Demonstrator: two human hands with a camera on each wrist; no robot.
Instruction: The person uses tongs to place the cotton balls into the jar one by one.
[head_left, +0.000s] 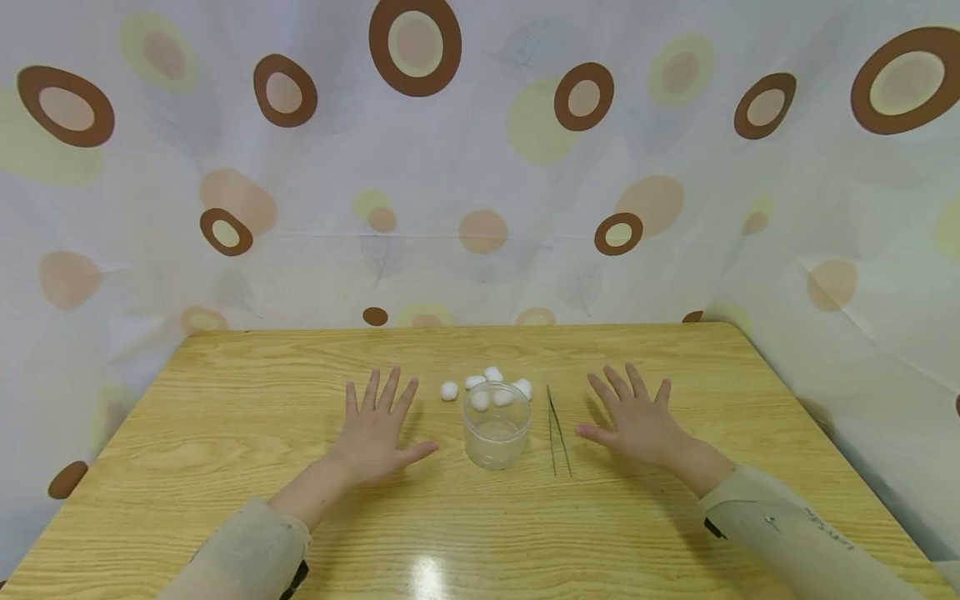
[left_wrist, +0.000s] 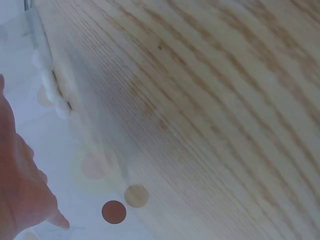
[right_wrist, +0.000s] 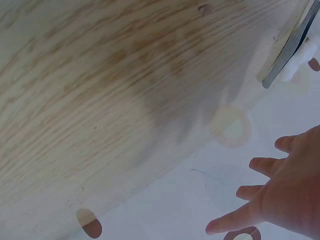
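Note:
A clear round container (head_left: 497, 433) stands upright on the wooden table. Several white cotton balls (head_left: 448, 391) lie around its far side; two show through its wall, and I cannot tell whether they are inside or behind. Metal tweezers (head_left: 550, 402) lie to the right of the container, their legs spread toward me. My left hand (head_left: 373, 443), fingers straight and spread, is left of the container and holds nothing. On the other side, my right hand (head_left: 639, 427) is likewise spread and empty, nearest the tweezers. Both wrist views catch part of a hand, with cotton balls (left_wrist: 50, 85) beyond the left one.
The wood-grain table (head_left: 225, 417) reaches back to a white patterned cloth (head_left: 480, 167), which also hangs along both sides. Light-coloured sleeves (head_left: 251, 546) cover my forearms. A bright reflection shows near the front of the table.

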